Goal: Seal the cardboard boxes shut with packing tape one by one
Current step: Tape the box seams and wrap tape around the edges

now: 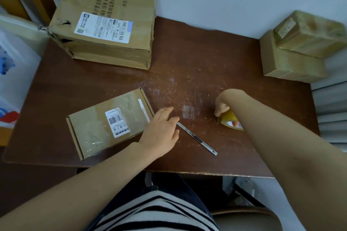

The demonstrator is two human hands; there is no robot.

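The left hand (161, 129) is spread with straight, relaxed fingers low over the brown table (206, 58), holding nothing, as I read it on my feed. Its fingertips cover the near tip of a slim metal utility knife (197, 139), which lies flat and runs diagonally toward the table's front edge. I cannot tell whether they touch it. Just beside that hand, to its left, a flat cardboard box (110, 122) lies closed on the table. It has a white barcode label on top and clear tape patches across its lid.

Right of centre, the right hand (222, 107) is curled round a yellowish packing tape roll (231, 120) and grips it against the table top. The forearm hides part of the roll. Between the two hands a small clear tape patch (188, 111) is stuck to the scratched wood.

Farther back on the left, a large battered cardboard box (110, 28) stands against the white wall, its corner torn and a shipping label on its side. At the far right corner, two small cardboard boxes are stacked, the upper box (308, 33) sitting askew on the lower box (293, 62).
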